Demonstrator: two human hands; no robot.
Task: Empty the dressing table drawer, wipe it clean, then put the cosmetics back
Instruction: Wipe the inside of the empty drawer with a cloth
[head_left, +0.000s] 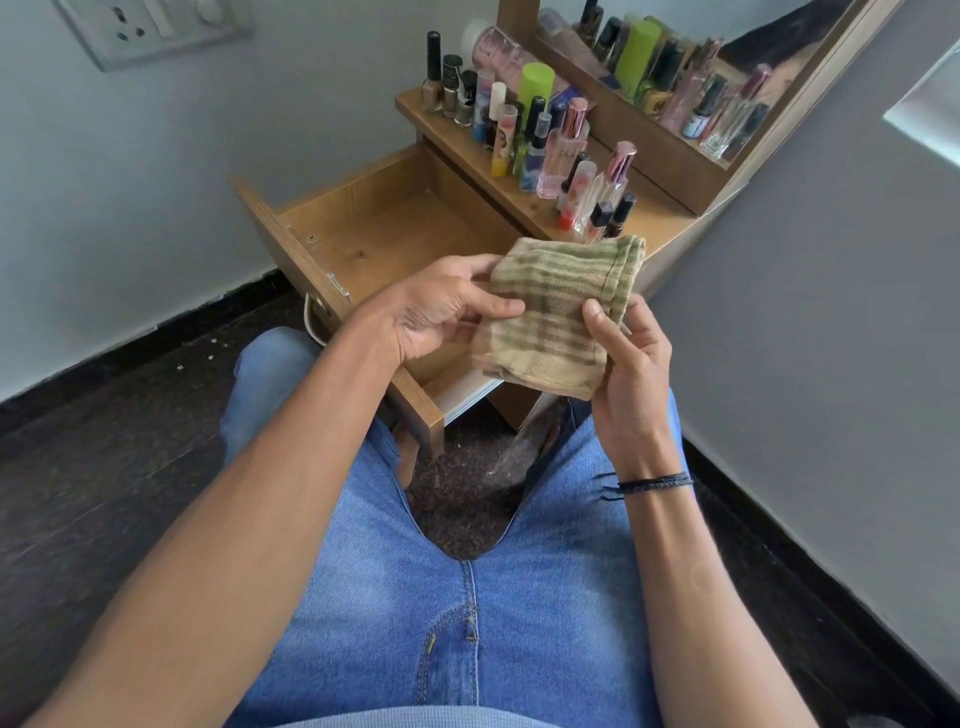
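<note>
A folded beige cloth with green stripes (558, 312) is held above the near end of the open wooden drawer (384, 234). My left hand (441, 312) pinches its left edge, thumb on top. My right hand (631, 358) grips its right side, thumb pressed on the cloth. The visible part of the drawer's inside is bare wood with nothing in it. Several cosmetic bottles (535, 135), among them nail polishes, perfumes and a green-capped can, stand in a row on the dressing table top (524, 205).
A mirror (691, 73) behind the bottles reflects them. Grey walls close in on the left and right, with a socket plate (150, 26) at upper left. My knees in blue jeans (467, 597) sit just below the drawer, over a dark floor (104, 467).
</note>
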